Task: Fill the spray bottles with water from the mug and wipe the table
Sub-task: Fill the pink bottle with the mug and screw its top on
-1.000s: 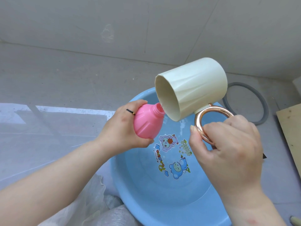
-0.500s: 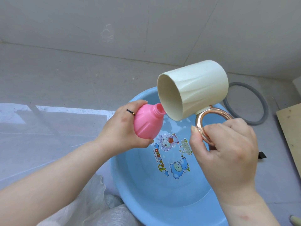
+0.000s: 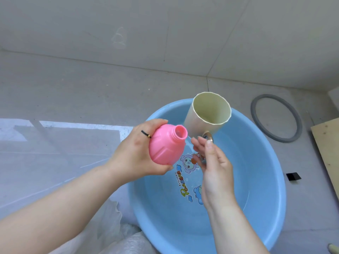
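Note:
My left hand grips a pink spray bottle with no cap, its open neck tilted up and to the right. My right hand holds the cream mug by its copper-coloured handle. The mug stands nearly upright, its open mouth faces me and it looks empty inside. Both are held over a blue plastic basin with cartoon stickers on its bottom.
A grey rubber ring lies on the concrete floor at the right. A wooden board and a small black piece are further right. Clear plastic sheeting covers the surface at left. Crumpled plastic wrap lies below.
The mug has swung from tipped over the bottle's neck back to nearly upright. My right hand has turned with it. The bottle has tilted a little, its neck now uncovered.

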The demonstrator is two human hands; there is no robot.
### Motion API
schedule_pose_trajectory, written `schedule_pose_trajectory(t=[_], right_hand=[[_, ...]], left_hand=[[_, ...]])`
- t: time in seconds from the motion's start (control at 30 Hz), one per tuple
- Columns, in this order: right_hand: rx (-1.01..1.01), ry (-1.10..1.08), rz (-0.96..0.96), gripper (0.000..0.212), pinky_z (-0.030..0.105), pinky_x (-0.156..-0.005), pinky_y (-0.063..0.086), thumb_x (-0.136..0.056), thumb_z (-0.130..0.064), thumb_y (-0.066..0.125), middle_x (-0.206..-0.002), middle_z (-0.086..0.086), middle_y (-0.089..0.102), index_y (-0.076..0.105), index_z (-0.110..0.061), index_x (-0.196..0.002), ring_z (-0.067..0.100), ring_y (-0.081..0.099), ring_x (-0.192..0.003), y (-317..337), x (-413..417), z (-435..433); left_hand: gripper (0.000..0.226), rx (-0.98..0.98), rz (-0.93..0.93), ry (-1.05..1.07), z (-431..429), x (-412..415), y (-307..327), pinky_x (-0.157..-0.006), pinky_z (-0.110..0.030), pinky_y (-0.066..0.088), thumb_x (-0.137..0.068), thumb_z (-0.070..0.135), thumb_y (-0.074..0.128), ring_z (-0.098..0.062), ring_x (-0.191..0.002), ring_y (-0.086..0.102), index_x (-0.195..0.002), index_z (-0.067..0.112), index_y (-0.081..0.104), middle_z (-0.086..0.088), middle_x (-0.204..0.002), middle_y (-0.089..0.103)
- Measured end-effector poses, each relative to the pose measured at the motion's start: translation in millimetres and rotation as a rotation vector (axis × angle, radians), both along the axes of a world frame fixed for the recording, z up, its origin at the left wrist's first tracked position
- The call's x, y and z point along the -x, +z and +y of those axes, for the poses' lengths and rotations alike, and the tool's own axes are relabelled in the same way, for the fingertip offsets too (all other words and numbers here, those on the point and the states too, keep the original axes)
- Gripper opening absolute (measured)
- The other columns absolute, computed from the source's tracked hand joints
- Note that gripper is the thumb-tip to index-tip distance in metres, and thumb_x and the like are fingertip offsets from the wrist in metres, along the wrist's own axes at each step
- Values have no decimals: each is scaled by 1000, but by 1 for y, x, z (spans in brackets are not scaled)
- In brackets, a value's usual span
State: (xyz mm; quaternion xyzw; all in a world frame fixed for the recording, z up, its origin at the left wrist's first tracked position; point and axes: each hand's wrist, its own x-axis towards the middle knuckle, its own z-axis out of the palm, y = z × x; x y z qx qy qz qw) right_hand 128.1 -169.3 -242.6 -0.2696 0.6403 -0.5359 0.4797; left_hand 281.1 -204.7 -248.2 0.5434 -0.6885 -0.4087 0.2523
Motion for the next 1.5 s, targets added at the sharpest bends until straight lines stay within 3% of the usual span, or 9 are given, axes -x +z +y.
schedule_pose_trajectory(t=[0.1, 0.23, 0.37, 0.57, 0.77, 0.97, 1.07, 1.3, 1.5], right_hand=[[-4, 30, -70, 26, 19, -78, 50, -94, -21, 43, -91, -7, 71, 67, -22, -84, 6, 64, -90, -2, -13, -3], [21, 73, -87, 29, 21, -78, 51, -93, -17, 44, -85, -6, 72, 69, -21, -80, 9, 64, -86, 4, -22, -3], [70, 98, -68, 29, 17, -72, 53, -94, -17, 44, -84, -2, 71, 69, -17, -78, 6, 64, -79, 34, -21, -3], [170, 181, 13, 28, 19, -73, 53, -93, -22, 44, -84, -1, 71, 68, -11, -84, 5, 65, -78, 118, -18, 12], [315, 91, 64, 28, 19, -71, 52, -92, -22, 46, -81, 1, 69, 67, -13, -77, 7, 63, -77, 219, -3, 69], [400, -56, 128, 29, 25, -74, 54, -93, -22, 46, -90, 12, 70, 68, -3, -89, 16, 64, -78, 291, 32, 152], [410, -130, 167, 32, 24, -70, 54, -94, -22, 44, -93, 14, 71, 67, 0, -94, 17, 64, -78, 308, 54, 196], [355, -306, 210, 29, 31, -81, 52, -95, -20, 42, -91, 8, 69, 66, -13, -81, 15, 63, -81, 305, 100, 268], [319, -405, 181, 28, 31, -81, 52, -95, -20, 42, -92, 6, 70, 67, -12, -84, 15, 64, -87, 289, 129, 297]], left_hand=[[76, -15, 31, 3, 2, -2, -2, -81, 1, 31, -33, 57, 62, 6, -102, 41, -102, 60, 29, 39, -108, 36], [77, -15, 77, 8, 4, -4, 1, -79, -2, 35, -31, 56, 64, 6, -101, 47, -101, 60, 32, 34, -109, 42], [77, -3, 166, 34, 9, -5, 29, -72, 2, 36, -29, 54, 64, 18, -98, 45, -100, 58, 35, 34, -104, 46], [74, 70, 310, 27, 24, -8, 108, -62, 3, 38, -25, 48, 66, 22, -86, 48, -91, 65, 37, 47, -90, 49], [73, 184, 349, -119, 59, 8, 208, -58, 1, 40, -22, 47, 66, 20, -82, 51, -82, 75, 34, 48, -86, 49], [70, 240, 372, -267, 122, 50, 282, -52, -3, 42, -23, 46, 65, 17, -77, 53, -80, 74, 35, 24, -86, 56], [71, 237, 402, -327, 155, 79, 295, -53, -5, 45, -23, 47, 65, 15, -77, 54, -84, 70, 36, 23, -89, 56], [72, 177, 413, -469, 213, 141, 291, -51, -3, 42, -28, 39, 71, 19, -74, 52, -90, 56, 38, 21, -89, 55], [75, 134, 370, -541, 232, 177, 279, -52, -4, 43, -23, 49, 65, 11, -78, 54, -92, 57, 37, 21, -93, 55]])
